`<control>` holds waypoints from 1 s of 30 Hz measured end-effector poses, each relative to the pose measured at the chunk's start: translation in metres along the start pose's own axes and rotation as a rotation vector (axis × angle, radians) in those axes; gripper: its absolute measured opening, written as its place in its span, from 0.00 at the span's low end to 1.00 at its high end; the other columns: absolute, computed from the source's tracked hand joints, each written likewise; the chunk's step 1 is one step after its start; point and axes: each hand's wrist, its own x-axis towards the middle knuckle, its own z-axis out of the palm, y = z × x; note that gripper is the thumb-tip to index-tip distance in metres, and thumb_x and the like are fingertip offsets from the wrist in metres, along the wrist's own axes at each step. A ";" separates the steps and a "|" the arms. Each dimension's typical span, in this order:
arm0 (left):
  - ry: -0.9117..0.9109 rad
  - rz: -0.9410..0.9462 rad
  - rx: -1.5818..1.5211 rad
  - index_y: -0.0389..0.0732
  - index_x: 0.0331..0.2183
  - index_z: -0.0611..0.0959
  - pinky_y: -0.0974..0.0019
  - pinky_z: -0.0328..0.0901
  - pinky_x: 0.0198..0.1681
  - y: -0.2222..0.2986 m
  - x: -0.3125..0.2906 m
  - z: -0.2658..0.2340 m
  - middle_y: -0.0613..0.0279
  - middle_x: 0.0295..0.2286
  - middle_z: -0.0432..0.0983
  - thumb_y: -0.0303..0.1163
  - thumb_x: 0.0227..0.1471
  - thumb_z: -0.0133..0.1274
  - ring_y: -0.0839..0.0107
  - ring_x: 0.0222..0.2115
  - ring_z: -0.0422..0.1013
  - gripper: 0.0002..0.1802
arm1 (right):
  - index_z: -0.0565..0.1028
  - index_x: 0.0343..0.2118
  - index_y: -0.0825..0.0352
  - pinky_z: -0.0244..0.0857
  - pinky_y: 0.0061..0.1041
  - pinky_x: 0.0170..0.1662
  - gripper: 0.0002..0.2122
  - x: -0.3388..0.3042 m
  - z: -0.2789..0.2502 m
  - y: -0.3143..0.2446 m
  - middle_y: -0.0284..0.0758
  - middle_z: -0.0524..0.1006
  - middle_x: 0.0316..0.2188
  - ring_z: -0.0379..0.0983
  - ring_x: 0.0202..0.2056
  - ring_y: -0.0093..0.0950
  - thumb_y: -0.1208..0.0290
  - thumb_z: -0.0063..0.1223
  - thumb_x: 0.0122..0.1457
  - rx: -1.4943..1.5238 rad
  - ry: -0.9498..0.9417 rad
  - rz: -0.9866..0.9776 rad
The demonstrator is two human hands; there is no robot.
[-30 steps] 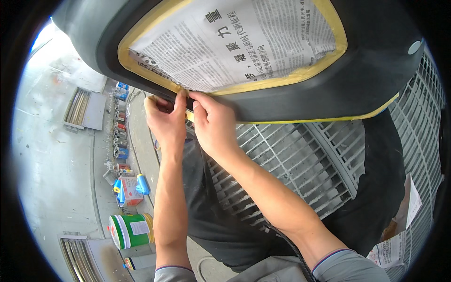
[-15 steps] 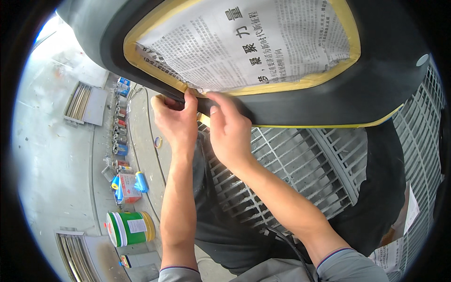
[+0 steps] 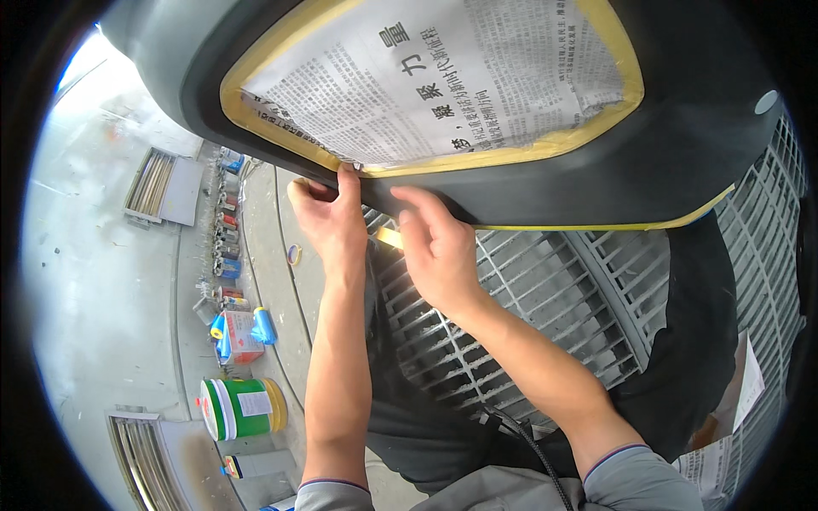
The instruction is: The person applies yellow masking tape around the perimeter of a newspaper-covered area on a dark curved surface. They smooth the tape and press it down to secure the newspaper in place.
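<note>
Where the concrete floor (image 3: 102, 281) spreads out far left of both hands, a barred drain (image 3: 158, 183) is set into it, and a green bucket (image 3: 243, 409) with a white label lies on its side below that. Nearer the left hand, a row of small cans (image 3: 223, 255) and a blue-and-red pack (image 3: 243, 332) line a floor seam. Left hand (image 3: 328, 217) presses up on the lower rim of a black panel (image 3: 528, 187), fingers curled against the edge, holding nothing loose. Just right of it, the right hand (image 3: 439, 251) lies flat with its fingertips on the same rim, a strip of yellow tape (image 3: 390, 237) touching it below. Above both hands, newspaper (image 3: 434, 77) covers the panel's opening, bordered in tape. Under the right hand runs steel grating (image 3: 545, 289).
</note>
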 end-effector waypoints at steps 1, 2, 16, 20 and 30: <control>-0.013 0.002 0.021 0.37 0.31 0.72 0.66 0.64 0.34 0.005 -0.001 -0.001 0.65 0.27 0.70 0.40 0.60 0.70 0.74 0.29 0.64 0.23 | 0.80 0.56 0.66 0.69 0.23 0.33 0.13 0.000 -0.002 0.000 0.32 0.80 0.24 0.73 0.25 0.17 0.76 0.54 0.71 0.004 0.000 -0.009; -0.014 0.043 0.070 0.37 0.30 0.73 0.65 0.64 0.34 0.007 -0.002 -0.003 0.64 0.26 0.70 0.40 0.60 0.70 0.73 0.28 0.64 0.23 | 0.80 0.55 0.65 0.71 0.28 0.33 0.13 0.000 -0.004 -0.002 0.36 0.81 0.25 0.76 0.25 0.25 0.76 0.55 0.70 -0.006 -0.010 0.006; 0.074 0.340 0.250 0.34 0.30 0.74 0.59 0.67 0.31 0.002 0.014 -0.012 0.60 0.22 0.71 0.44 0.62 0.68 0.65 0.24 0.67 0.25 | 0.80 0.55 0.67 0.69 0.22 0.33 0.12 -0.003 -0.013 0.001 0.32 0.81 0.26 0.72 0.27 0.16 0.77 0.54 0.71 -0.034 -0.077 0.009; 0.055 0.364 0.275 0.34 0.31 0.75 0.58 0.66 0.31 0.007 0.014 -0.013 0.59 0.22 0.72 0.43 0.63 0.66 0.65 0.23 0.67 0.24 | 0.80 0.55 0.66 0.68 0.22 0.32 0.12 -0.003 -0.013 0.000 0.32 0.81 0.26 0.71 0.26 0.16 0.77 0.55 0.71 -0.025 -0.061 -0.005; 0.010 0.271 0.191 0.32 0.29 0.77 0.59 0.65 0.29 0.023 0.015 -0.016 0.61 0.21 0.72 0.49 0.65 0.65 0.69 0.23 0.66 0.28 | 0.80 0.55 0.66 0.65 0.21 0.30 0.12 -0.003 -0.015 0.003 0.31 0.79 0.24 0.68 0.24 0.14 0.77 0.56 0.71 -0.026 -0.048 -0.024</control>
